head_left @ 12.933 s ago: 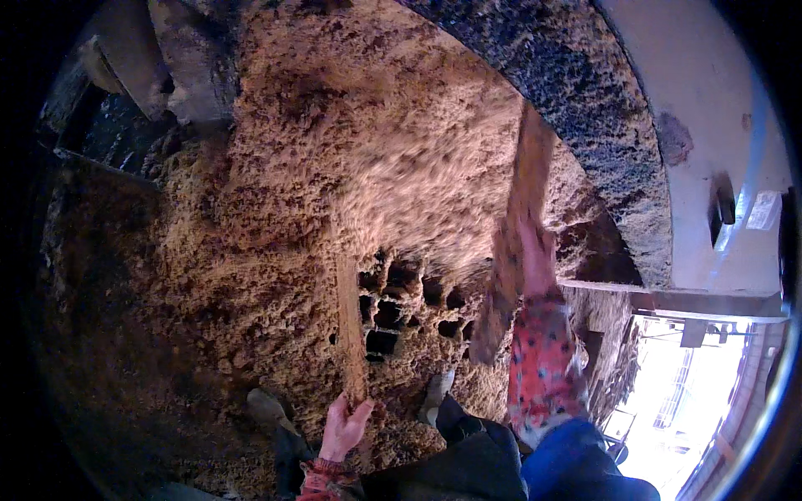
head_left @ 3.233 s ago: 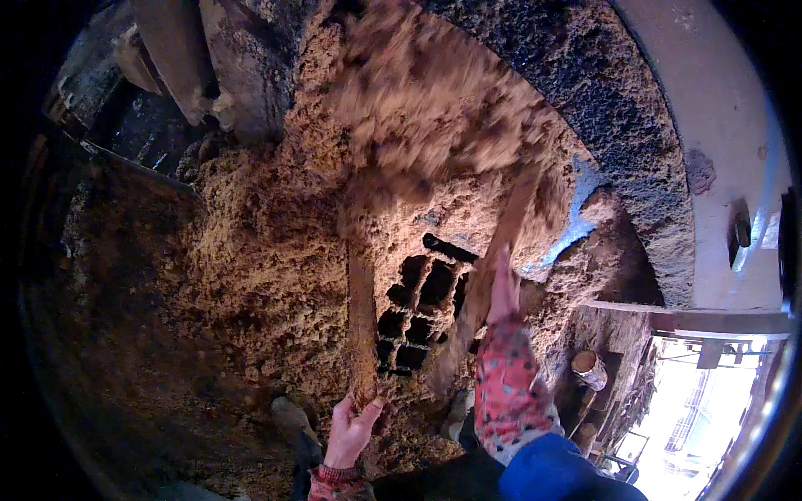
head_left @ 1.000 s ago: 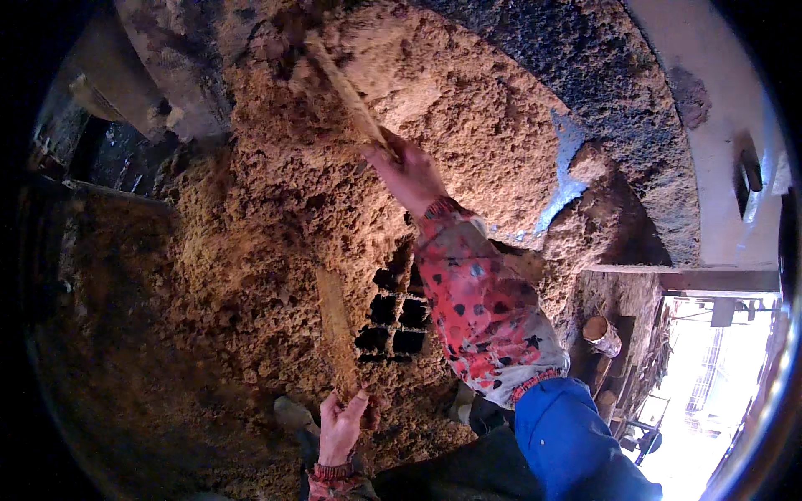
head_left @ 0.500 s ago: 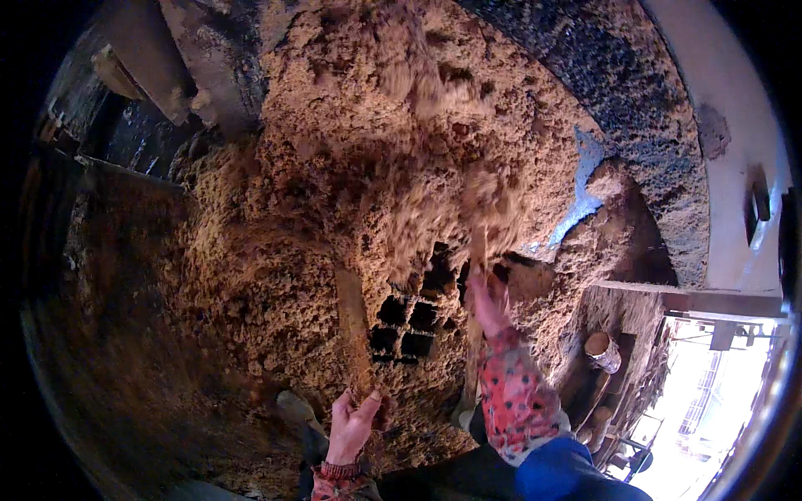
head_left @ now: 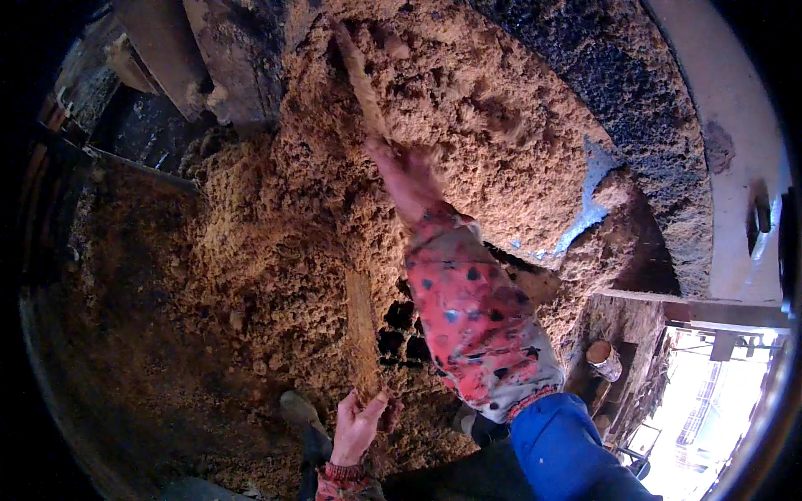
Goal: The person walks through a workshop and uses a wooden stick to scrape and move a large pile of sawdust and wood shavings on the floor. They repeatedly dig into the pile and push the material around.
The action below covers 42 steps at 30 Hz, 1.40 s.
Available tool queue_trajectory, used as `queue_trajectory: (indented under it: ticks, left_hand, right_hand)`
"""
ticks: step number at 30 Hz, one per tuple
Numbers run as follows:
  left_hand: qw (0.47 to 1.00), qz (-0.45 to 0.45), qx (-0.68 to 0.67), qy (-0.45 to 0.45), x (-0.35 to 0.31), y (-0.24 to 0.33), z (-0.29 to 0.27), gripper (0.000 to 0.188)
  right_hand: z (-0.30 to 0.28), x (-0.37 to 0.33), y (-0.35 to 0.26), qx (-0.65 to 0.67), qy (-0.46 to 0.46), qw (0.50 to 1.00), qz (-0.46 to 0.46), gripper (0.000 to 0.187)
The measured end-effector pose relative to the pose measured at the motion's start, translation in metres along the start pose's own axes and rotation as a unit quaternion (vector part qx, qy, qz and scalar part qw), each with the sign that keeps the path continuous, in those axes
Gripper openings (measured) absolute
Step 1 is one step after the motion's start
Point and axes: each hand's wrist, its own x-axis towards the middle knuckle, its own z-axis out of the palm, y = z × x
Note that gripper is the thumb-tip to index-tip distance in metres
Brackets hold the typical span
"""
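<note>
My left hand, low in the middle, is closed on the near end of a flat wooden slat. The slat's far end lies against a loose brown crumbly heap that looks like sawdust. My right arm reaches far forward in a red spotted sleeve. At its end my right hand, slightly blurred, is closed round a second wooden slat, which points away and to the left over the heap. Beside the left slat, dark square holes show in the brown stuff, partly covered by my right sleeve.
A dark curved surface dusted with crumbs borders the heap at the upper right, beside a pale panel. A cut log lies at the right near a bright opening. Thick boards stand at the upper left. My shoe shows below.
My right hand has swung forward and to the left with its slat, from beside the holes to the far part of the heap. The left hand has barely moved.
</note>
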Motion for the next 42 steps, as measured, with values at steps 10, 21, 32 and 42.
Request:
queue_trajectory:
  ticks: [10, 21, 32, 42]
  left_hand:
    - [0.994, 0.096, 0.044, 0.018, 0.0, -0.024, -0.016, 0.016]
    - [0.996, 0.047, -0.048, 0.057, -0.021, -0.007, -0.028, 0.016]
    - [0.998, 0.014, -0.045, 0.038, -0.016, -0.004, -0.025, 0.014]
    - [0.995, 0.012, -0.074, 0.068, 0.007, -0.036, -0.02, 0.049]
  right_hand:
    - [-0.067, -0.049, 0.155, 0.192, 0.054, 0.972, 0.127, 0.039]
    - [-0.062, -0.197, 0.244, 0.237, 0.264, 0.87, 0.342, 0.057]
    - [-0.112, -0.112, 0.097, 0.132, 0.214, 0.961, 0.112, 0.042]
    - [-0.103, 0.029, 0.035, -0.047, 0.094, 0.994, -0.037, 0.044]
